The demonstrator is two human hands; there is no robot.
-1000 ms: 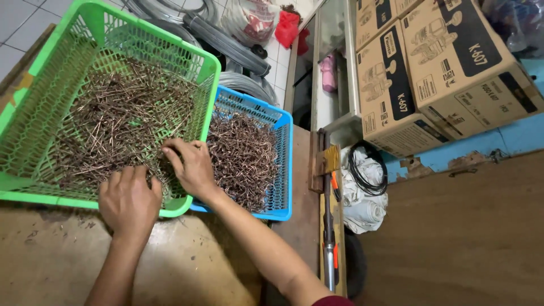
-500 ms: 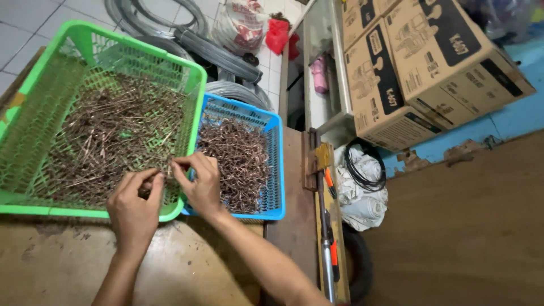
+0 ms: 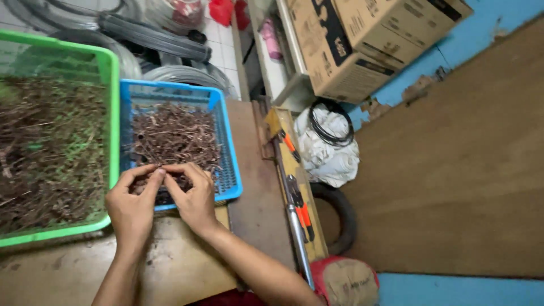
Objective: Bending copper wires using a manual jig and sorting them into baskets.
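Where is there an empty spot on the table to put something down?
The bare wooden strip right of the blue basket, up to the yellow rail with the orange-handled tools, is free. So is the worn tabletop below the green basket, beside the left hand. Both baskets are crowded with brown sticks, and the right hand covers the blue one's near edge.

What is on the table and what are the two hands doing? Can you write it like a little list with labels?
left hand: fingertips pinched together with the other hand, over the blue basket's near edge
right hand: fingertips meet the left hand's; any piece between them is too small to see
blue basket: holds a pile of thin brown sticks
green basket: left of the blue one, touching it, also full of brown sticks
table: worn wood
tools: orange-handled, along the table's right edge
cardboard boxes: stacked beyond the table
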